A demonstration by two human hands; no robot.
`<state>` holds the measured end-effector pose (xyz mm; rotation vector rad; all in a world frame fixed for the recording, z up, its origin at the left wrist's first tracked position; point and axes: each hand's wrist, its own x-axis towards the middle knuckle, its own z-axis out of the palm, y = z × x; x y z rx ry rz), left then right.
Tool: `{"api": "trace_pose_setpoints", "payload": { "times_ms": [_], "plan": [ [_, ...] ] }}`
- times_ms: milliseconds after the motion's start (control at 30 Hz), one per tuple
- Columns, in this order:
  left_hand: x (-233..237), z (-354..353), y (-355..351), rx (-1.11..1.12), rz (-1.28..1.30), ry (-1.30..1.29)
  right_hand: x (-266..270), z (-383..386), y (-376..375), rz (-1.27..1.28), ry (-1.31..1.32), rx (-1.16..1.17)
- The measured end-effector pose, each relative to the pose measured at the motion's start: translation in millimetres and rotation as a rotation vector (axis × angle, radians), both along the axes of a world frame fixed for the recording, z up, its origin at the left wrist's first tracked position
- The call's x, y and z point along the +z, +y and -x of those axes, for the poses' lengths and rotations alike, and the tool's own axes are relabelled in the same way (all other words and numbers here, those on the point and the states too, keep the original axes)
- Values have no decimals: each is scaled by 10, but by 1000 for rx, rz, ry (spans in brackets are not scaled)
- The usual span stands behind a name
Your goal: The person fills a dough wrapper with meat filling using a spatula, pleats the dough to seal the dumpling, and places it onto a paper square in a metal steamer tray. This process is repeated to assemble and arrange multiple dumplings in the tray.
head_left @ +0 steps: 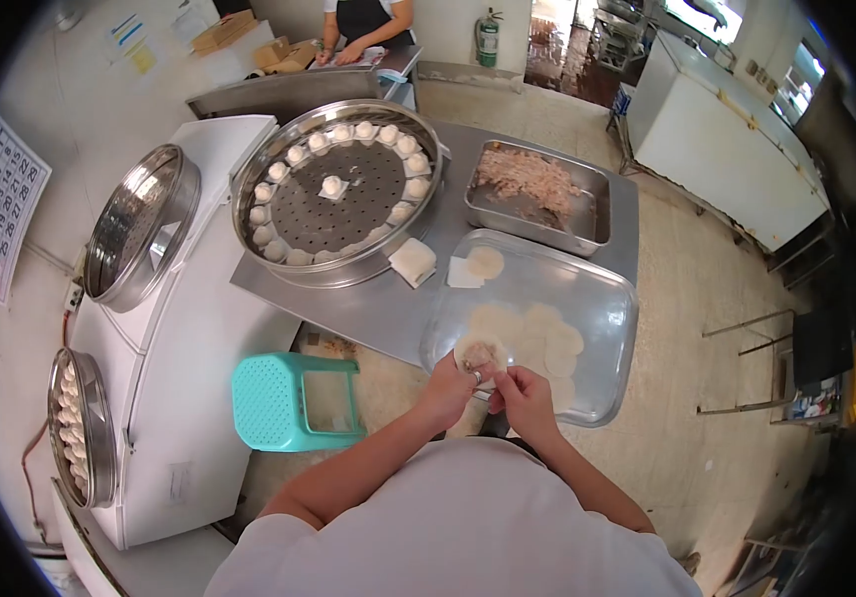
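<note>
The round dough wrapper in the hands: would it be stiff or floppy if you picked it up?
Probably floppy, since the dough wrapper looks thin. That thinness also suggests it could tear if pulled hard. Tipped over, it might drop some of the filling, which sits exposed on it.

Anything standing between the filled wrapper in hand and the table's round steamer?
Yes: on the straight line from the filled wrapper to the round steamer lie the rim of the metal tray and a stack of white squares. Both, like the steamer's wall, look easily cleared.
</note>
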<state>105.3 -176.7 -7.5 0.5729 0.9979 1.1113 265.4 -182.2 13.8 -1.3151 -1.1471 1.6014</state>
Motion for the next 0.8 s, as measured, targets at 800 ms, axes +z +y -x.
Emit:
{"api": "trace_pose_setpoints", "payload": {
  "times_ms": [800],
  "plan": [
    [255, 997, -563, -45, -7, -163, 179, 912, -435, -237, -136, 25]
  ]
}}
